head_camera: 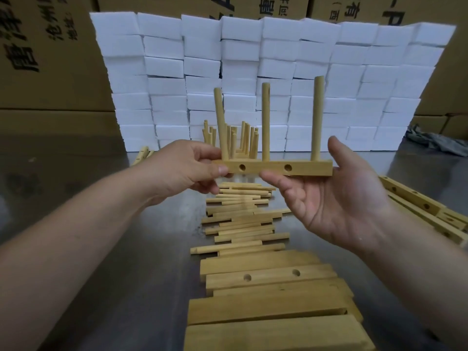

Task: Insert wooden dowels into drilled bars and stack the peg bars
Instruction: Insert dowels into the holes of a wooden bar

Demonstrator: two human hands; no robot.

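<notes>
Now holding the peg bar (pixel 276 167) level in mid-air, above the loose dowels (pixel 240 219) strewn on the table (pixel 126 249). Kept flat, probably to keep the three upright dowels (pixel 265 120) seated in the top face and easy to check, with two unfilled side holes facing the camera.

Pinching the bar's left end with the left hand (pixel 187 171), with thumb in front and fingers (pixel 211 189) curled beneath, close to the base of the leftmost dowel. Supporting from below with the right hand (pixel 336 198), palm up, with fingers (pixel 273 177) loosely spread and only lightly bent, tips touching the underside near the middle, thumb raised just beside the right end. No closed grip there, more of a cradle. Reaching forward with both forearms, wrists roughly level.

Judging by the full set of pegs, ready for stacking, likely with the finished peg bars (pixel 235 140) standing farther back in front of the white foam blocks (pixel 253 59).

Nearest the camera, a row of drilled bars (pixel 268 277) lying flat, without pegs, and more bars (pixel 415 198) off to the right.
</notes>
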